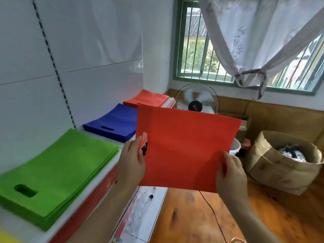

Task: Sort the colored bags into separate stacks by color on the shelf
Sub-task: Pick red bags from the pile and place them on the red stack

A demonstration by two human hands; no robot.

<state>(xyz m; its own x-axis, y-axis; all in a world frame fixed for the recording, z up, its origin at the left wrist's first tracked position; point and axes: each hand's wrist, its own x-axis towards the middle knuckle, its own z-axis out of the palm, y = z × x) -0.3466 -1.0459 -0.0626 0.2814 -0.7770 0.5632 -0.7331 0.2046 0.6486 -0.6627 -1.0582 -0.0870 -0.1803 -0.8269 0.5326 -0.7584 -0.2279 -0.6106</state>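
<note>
Red bag in hand [184, 148]: held up flat in the middle of the frame, off the shelf, in front of the fan.
Left hand [131, 162]: its grip is clamped on the bag's left edge, thumb on the near face, fingers behind.
Right hand [229, 174]: its grip is pinched on the bag's lower right corner, thumb on the front.
Shelf [112, 165]: white, with a red front strip, running along the left of the frame.
Green stack [57, 169]: lower left, handle cut-out towards the viewer.
Blue stack [114, 123]: centre left, beyond the green one.
Red stack [149, 99]: farthest along the shelf, above the blue stack.
Yellow patch [7, 238]: bottom left corner, barely showing.
Fan [196, 100]: behind the held bag's top edge.
Cardboard bin [284, 163]: right, on the wooden floor.
</note>
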